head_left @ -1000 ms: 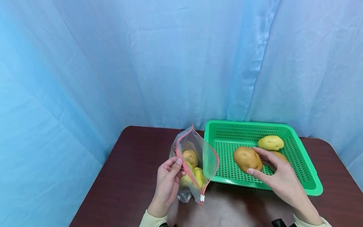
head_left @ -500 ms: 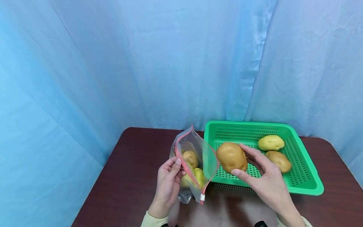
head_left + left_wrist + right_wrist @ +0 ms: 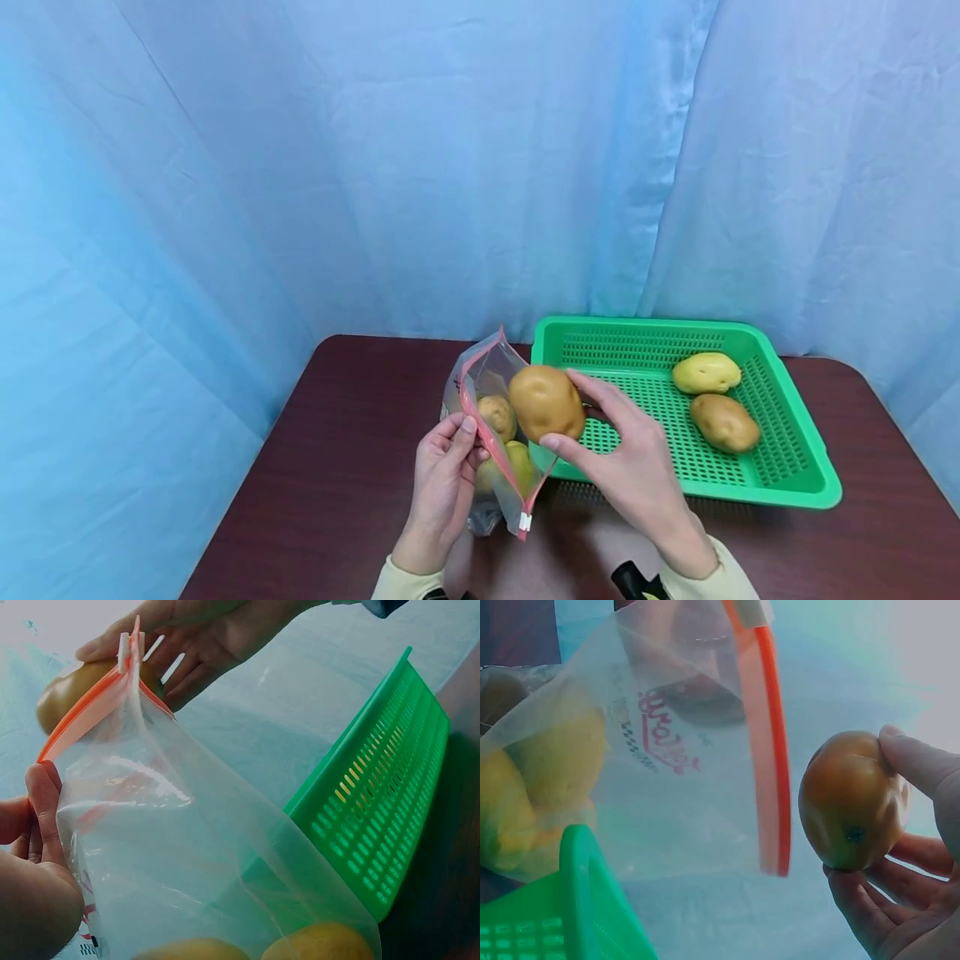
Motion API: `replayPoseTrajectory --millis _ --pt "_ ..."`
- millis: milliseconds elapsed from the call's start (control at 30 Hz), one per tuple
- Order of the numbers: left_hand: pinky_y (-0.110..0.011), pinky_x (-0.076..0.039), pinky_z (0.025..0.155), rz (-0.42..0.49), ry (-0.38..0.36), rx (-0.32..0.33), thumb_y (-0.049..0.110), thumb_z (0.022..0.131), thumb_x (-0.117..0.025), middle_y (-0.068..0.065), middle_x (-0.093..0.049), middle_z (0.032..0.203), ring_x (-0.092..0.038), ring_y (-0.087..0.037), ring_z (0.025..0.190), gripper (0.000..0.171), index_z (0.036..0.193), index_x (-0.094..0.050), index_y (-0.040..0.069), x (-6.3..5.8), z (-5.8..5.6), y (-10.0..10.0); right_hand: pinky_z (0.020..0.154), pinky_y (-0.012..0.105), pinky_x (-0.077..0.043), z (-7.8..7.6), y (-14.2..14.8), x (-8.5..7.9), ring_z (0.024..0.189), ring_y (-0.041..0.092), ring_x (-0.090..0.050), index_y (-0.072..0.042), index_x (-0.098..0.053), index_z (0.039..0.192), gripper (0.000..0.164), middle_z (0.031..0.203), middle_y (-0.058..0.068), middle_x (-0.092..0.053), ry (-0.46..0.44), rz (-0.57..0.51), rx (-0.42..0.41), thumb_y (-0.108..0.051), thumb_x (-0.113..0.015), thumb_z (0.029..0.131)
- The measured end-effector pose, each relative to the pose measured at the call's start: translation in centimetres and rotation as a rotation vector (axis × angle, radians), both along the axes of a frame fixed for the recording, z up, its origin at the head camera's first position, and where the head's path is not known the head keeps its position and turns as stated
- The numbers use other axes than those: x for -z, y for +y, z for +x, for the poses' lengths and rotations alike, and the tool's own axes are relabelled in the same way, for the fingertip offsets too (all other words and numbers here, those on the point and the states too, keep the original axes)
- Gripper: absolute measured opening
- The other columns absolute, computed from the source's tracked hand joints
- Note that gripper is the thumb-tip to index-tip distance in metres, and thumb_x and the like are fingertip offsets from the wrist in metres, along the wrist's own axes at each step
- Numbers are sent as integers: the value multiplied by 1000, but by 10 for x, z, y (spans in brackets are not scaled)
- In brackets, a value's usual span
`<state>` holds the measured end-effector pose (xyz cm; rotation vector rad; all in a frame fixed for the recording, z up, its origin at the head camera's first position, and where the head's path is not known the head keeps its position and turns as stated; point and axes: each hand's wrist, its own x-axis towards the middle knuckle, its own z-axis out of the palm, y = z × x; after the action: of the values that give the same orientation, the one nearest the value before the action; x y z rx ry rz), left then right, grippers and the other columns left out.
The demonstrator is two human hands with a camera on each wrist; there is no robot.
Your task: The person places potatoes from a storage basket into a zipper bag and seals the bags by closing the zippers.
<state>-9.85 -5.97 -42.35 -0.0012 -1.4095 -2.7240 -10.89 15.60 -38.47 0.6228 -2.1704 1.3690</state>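
Note:
My left hand (image 3: 444,467) pinches the near rim of a clear zip bag (image 3: 491,442) with an orange-red seal, holding its mouth open; several potatoes (image 3: 497,414) lie inside. In the left wrist view the left hand's fingers (image 3: 41,810) grip the bag (image 3: 187,877) at its seal. My right hand (image 3: 615,450) grips a brown potato (image 3: 546,403) right over the bag's mouth. The right wrist view shows that potato (image 3: 851,801) held by the fingertips (image 3: 915,761) beside the bag's seal (image 3: 772,757).
A green perforated plastic basket (image 3: 780,492) stands on the dark red-brown table (image 3: 330,467) to the right of the bag, with two potatoes (image 3: 705,372) (image 3: 724,422) in it. A blue curtain (image 3: 375,167) hangs behind and around the table.
My right hand has lifted the brown potato out of the basket and carried it left to the bag's mouth. The left hand has kept its hold on the bag.

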Motion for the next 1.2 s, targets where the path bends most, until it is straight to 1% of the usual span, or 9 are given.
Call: replayPoseTrajectory --millis 133,233,333,400,500,700,800,1033,1200 --pt "-14 -54 67 -7 10 -5 5 106 -58 2 -67 83 -62 -4 73 14 96 -67 9 0 -1 1 87 16 -55 -6 -8 2 108 15 -70 -15 -63 142 76 131 -1 -68 -13 26 -12 -17 -95 73" --pt "-15 -55 67 -8 5 -6 5 106 -57 2 -67 83 -62 -5 73 15 96 -68 9 0 -1 2 85 21 -58 -9 -12 4 109 15 -69 -13 -62 142 74 134 0 -67 -31 54 -10 -22 -94 76" --pt "-15 -55 67 -7 -9 -2 6 106 -58 1 -67 83 -62 -5 73 15 96 -68 9 0 1 2 81 30 -60 -11 -15 6 111 17 -69 -10 -62 141 75 135 2 -66 -17 101 5 -26 -94 76" --pt "-15 -55 67 -6 -16 -5 6 106 -58 1 -67 83 -62 -5 73 14 96 -68 9 -1 1 1 82 36 -61 -12 -17 7 115 18 -68 -11 -62 141 75 136 4 -66 0 142 17 -30 -94 76" --pt "-15 -55 67 -9 -19 -8 7 105 -59 1 -67 84 -62 -6 73 12 98 -68 8 -3 2 0 83 41 -60 -14 -19 7 119 21 -66 -12 -61 142 76 136 4 -66 22 201 26 -35 -93 77" --pt "-15 -54 66 -32 19 8 8 106 -58 2 -66 86 -60 -5 73 10 102 -67 5 -5 2 -6 84 44 -61 -20 -23 10 118 26 -66 -5 -61 139 77 132 11 -67 107 296 22 -36 -93 76" --pt "-15 -53 66 -28 29 15 7 106 -57 2 -66 86 -60 -4 72 11 101 -66 5 -5 2 -7 84 45 -61 -23 -25 12 117 29 -66 -2 -62 137 76 130 14 -67 143 337 32 -35 -93 76" --pt "-15 -53 65 -19 25 0 6 106 -57 2 -66 84 -60 -5 72 13 98 -67 8 -5 3 -8 85 46 -61 -25 -31 15 116 32 -67 1 -62 134 76 129 17 -68 150 401 57 -37 -94 76" --pt "-14 -51 63 -23 10 -24 6 106 -57 2 -66 83 -59 -5 71 14 97 -67 10 -5 4 -10 89 48 -60 -26 -32 16 120 35 -66 3 -63 134 77 132 19 -67 141 413 38 -40 -91 76"
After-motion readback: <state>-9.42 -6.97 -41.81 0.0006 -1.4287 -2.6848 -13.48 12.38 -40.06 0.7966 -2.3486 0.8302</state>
